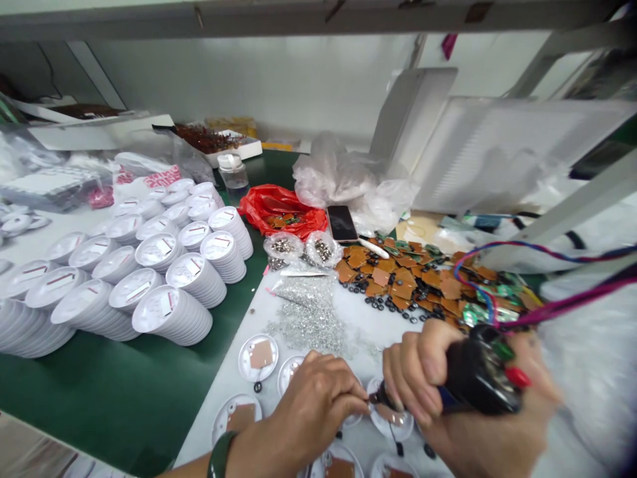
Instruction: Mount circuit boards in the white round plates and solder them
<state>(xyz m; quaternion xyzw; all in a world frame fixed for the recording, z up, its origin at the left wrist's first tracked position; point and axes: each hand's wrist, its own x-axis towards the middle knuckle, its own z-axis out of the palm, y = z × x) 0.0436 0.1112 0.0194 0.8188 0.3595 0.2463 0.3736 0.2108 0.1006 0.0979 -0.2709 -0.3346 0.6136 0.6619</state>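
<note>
My right hand [428,378] is wrapped round a black electric screwdriver [480,372] with a red button and cables at its rear. The tool lies nearly level, its tip pointing left. At that tip the thumb and fingers of my left hand [321,392] are pinched together; whatever they hold is too small to make out. Beneath both hands are white round plastic covers, one [393,425] partly hidden under the screwdriver. Another cover [258,357] with a brown circuit board sits to the left, a small black part on a wire beside it.
Tall stacks of white round covers [172,315] stand at left on the green mat [124,392]. Small screws [311,318] lie heaped ahead of my hands. Brown circuit boards [398,275] pile up behind, near a phone [341,223] and a red bag [283,209]. A shelf edge crosses overhead.
</note>
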